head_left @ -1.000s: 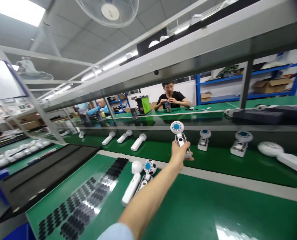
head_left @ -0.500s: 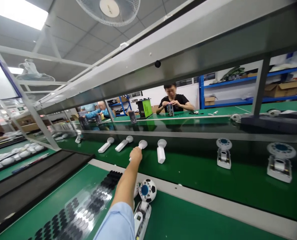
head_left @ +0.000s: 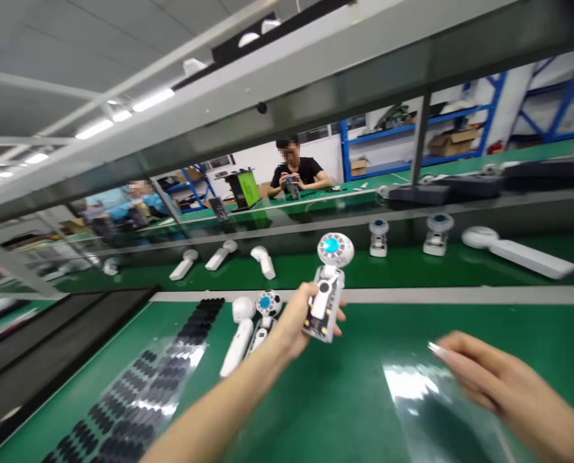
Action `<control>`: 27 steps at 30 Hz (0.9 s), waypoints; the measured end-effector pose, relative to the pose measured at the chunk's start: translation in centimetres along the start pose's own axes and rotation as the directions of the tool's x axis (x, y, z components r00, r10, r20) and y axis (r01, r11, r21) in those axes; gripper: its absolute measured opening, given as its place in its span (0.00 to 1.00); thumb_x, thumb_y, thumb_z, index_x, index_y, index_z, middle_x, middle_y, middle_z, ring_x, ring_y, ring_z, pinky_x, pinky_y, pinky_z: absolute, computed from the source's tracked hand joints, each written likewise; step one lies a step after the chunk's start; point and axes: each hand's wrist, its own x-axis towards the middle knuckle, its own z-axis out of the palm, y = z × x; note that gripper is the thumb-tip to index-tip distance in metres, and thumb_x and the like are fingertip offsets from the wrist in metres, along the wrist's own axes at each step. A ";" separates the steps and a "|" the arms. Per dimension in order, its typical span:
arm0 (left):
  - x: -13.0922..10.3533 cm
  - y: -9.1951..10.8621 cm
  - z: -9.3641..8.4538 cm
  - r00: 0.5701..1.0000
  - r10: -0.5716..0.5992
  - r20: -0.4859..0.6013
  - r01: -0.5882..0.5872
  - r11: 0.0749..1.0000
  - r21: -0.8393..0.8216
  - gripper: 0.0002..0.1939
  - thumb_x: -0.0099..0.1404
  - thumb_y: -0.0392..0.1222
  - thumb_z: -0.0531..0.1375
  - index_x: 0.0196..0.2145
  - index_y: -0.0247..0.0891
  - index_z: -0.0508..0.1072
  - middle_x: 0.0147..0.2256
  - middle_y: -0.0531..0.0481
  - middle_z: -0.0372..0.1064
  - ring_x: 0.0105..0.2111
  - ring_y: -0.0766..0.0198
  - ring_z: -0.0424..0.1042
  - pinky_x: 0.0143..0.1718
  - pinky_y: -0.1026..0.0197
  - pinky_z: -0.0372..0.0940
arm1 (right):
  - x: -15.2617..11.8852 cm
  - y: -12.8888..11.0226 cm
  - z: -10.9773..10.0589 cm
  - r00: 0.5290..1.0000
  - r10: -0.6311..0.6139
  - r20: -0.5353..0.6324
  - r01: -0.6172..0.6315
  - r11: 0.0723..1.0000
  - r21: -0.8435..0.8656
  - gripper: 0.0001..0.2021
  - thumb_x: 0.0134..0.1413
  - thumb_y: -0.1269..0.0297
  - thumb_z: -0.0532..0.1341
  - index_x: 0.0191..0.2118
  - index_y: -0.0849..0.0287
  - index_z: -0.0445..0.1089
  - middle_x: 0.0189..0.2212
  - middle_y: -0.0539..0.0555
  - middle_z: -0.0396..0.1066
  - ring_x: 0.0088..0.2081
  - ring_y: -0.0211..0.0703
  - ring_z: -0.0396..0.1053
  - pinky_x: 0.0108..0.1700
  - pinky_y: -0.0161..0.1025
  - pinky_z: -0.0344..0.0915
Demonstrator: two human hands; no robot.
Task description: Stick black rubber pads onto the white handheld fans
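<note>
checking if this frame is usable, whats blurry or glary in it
Head view: the right hand is motion-blurred, the left hand and the fan part it holds are fairly sharp; ceiling light glares off the green table near the right hand; straight rails bow from wide-angle distortion; the far-left edge is smeared.

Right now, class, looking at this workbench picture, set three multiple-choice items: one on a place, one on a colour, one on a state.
1. Where is the open fan unit?
A. in the left hand
B. on the belt
C. on the top shelf

2. What colour is its round centre?
A. red
B. blue
C. yellow

3. How is the right hand?
A. gripping a white handle
B. closed in a fist
C. open and holding nothing

Answers: 1 A, the fingers wrap its lower body above the green table. 2 B, the hub shows bright blue. 3 C, the fingers are spread over the table.
</note>
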 end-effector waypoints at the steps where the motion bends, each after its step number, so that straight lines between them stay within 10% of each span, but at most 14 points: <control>1: -1.0 -1.3 1.8 0.996 -0.032 0.078 0.037 0.998 -0.054 0.22 0.60 0.44 0.42 0.33 0.26 0.70 0.23 0.43 0.69 0.17 0.64 0.67 0.18 0.64 0.63 | -0.6 -0.5 0.2 0.999 0.003 0.052 -0.005 1.000 0.029 0.20 0.49 0.45 0.59 0.28 0.59 0.66 0.18 0.44 0.51 0.19 0.34 0.50 0.21 0.32 0.52; 7: -3.7 -5.3 7.3 0.951 -0.055 0.303 0.124 0.969 -0.212 0.18 0.57 0.47 0.44 0.34 0.30 0.65 0.19 0.44 0.69 0.13 0.61 0.67 0.14 0.65 0.59 | -2.0 -2.4 1.6 0.998 -0.041 0.041 0.032 0.977 0.209 0.17 0.48 0.49 0.60 0.24 0.59 0.62 0.18 0.43 0.50 0.20 0.33 0.42 0.21 0.33 0.41; 27: -4.9 -5.1 9.1 0.986 0.038 0.161 -0.071 0.976 0.207 0.23 0.51 0.33 0.57 0.45 0.38 0.58 0.24 0.56 0.63 0.17 0.70 0.65 0.17 0.66 0.65 | -1.6 -2.2 0.7 0.989 0.034 0.142 -0.036 0.999 0.012 0.16 0.45 0.51 0.57 0.22 0.59 0.58 0.19 0.45 0.52 0.21 0.35 0.44 0.21 0.34 0.39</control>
